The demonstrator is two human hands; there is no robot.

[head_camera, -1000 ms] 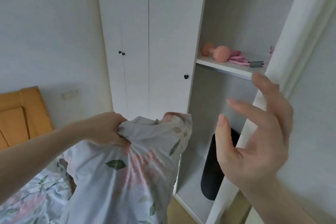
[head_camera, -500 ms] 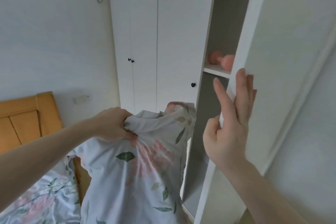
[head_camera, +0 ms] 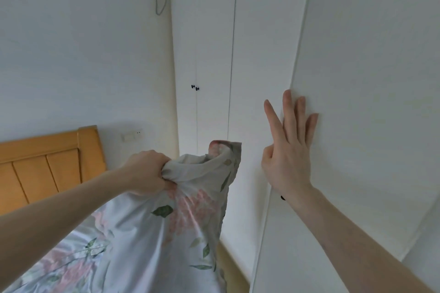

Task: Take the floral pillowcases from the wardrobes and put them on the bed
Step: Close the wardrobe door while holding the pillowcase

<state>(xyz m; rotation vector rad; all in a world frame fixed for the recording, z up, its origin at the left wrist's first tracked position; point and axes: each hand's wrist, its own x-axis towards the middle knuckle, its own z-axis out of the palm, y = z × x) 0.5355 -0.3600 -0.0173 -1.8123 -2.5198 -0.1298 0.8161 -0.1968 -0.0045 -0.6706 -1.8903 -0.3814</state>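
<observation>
Your left hand [head_camera: 148, 172] is closed in a fist around a bunched corner of a floral pillowcase [head_camera: 181, 219], and the rest of the cloth hangs down from your grip, clear of the wardrobe and not yet laid flat. Your right hand [head_camera: 287, 150] is open, fingers spread, with the palm pressed flat against the white wardrobe door [head_camera: 357, 102] just beside the hanging cloth; it holds nothing. That door looks shut or very nearly so, since none of the wardrobe's inside shows. Below and to the left of the pillowcase lies the bed [head_camera: 59, 264], covered in a matching floral print, so you cannot easily tell where the hanging cloth ends and the bedding begins, nor whether another pillowcase already lies there. Farther off stands the wooden headboard [head_camera: 47, 169] against the wall, and beyond it a second wardrobe [head_camera: 202, 54] with its two doors closed. By the look of it, one pillowcase is out and in hand; laying it on the bed is left, and possibly fetching more.
</observation>
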